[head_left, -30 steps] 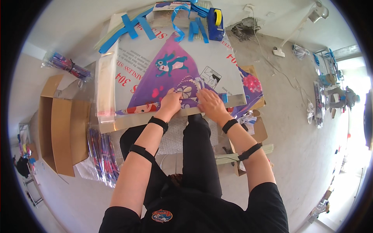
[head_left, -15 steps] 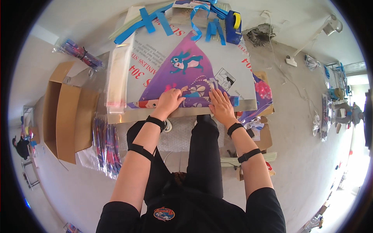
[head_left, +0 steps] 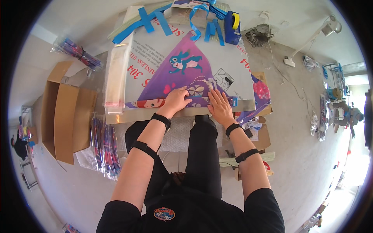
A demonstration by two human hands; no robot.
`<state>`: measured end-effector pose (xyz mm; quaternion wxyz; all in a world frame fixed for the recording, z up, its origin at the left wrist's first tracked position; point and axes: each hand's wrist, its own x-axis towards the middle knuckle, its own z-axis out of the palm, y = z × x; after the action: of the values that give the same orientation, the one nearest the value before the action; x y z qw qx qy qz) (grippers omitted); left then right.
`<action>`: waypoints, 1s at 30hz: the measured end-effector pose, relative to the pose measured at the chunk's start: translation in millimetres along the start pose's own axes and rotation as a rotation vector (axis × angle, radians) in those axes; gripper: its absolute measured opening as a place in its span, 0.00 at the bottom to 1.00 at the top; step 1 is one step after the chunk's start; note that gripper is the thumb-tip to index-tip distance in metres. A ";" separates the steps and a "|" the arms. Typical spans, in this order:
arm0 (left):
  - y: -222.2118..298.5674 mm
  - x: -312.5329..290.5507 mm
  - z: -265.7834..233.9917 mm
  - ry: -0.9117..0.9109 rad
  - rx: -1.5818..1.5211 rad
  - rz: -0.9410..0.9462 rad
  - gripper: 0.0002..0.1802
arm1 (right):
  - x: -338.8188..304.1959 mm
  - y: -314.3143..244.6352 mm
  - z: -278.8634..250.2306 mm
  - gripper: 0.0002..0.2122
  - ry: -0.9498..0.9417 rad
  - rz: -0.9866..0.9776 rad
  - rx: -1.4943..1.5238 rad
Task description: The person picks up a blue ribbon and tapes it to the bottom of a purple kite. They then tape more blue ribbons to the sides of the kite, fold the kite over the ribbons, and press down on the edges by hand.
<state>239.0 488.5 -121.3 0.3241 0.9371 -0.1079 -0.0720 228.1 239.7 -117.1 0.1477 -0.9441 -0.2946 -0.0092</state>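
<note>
A purple triangular cloth (head_left: 184, 75), printed with a blue animal figure, lies on the board with its point away from me. Its near edge forms a rolled or folded band (head_left: 149, 103) showing part of a printed red-haired figure. My left hand (head_left: 176, 101) bends its fingers over this band near the middle, and its fingertips are partly hidden. To the right, my right hand (head_left: 220, 108) lies flat on the cloth, fingers stretched out. A small blue piece (head_left: 234, 101) sits at the band's right end.
The board (head_left: 233, 62) bears clear plastic sleeves (head_left: 115, 77) at left. Blue strips (head_left: 146, 20) and a blue tape dispenser (head_left: 233, 33) are at the far edge. An open cardboard box (head_left: 66, 116) and wrapped bundles (head_left: 105, 145) stand left; printed cloth (head_left: 262, 93) hangs right.
My left hand has slid right along the band, its fingers now more bent, uncovering more of the printed red-haired figure. My right hand stays nearly in place.
</note>
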 end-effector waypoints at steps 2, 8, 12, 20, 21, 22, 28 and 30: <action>2.3 2.7 -0.4 -0.041 -0.016 -0.002 0.12 | -0.9 1.2 -0.1 0.25 0.002 -0.001 -0.017; 3.3 1.3 0.9 -0.029 -0.126 -0.006 0.08 | -0.1 -3.9 -8.7 0.26 0.019 0.010 -0.055; 4.2 -1.8 7.9 0.095 -0.030 0.060 0.08 | 3.8 -6.7 -7.4 0.25 0.047 -0.040 -0.044; 6.4 -16.0 16.0 0.246 0.015 0.060 0.08 | 10.8 -12.0 -1.5 0.23 0.008 -0.081 0.025; 8.5 -18.3 17.5 0.245 0.072 0.086 0.10 | 10.4 -11.2 -0.7 0.23 0.007 -0.081 0.027; 10.2 -21.3 18.7 0.242 0.128 0.113 0.14 | 9.8 -10.6 -1.2 0.22 0.012 -0.079 0.019; 11.3 -37.3 23.8 0.236 0.429 0.020 0.28 | 10.0 -12.4 -0.3 0.23 0.018 -0.071 0.013; 7.8 -39.8 25.2 0.220 0.436 0.012 0.29 | 10.3 -13.0 -0.3 0.23 0.018 -0.073 0.022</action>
<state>194.2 477.5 -133.5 0.1245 0.9864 -0.0906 0.0576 229.4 255.5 -112.1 0.1605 -0.9308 -0.3277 -0.0196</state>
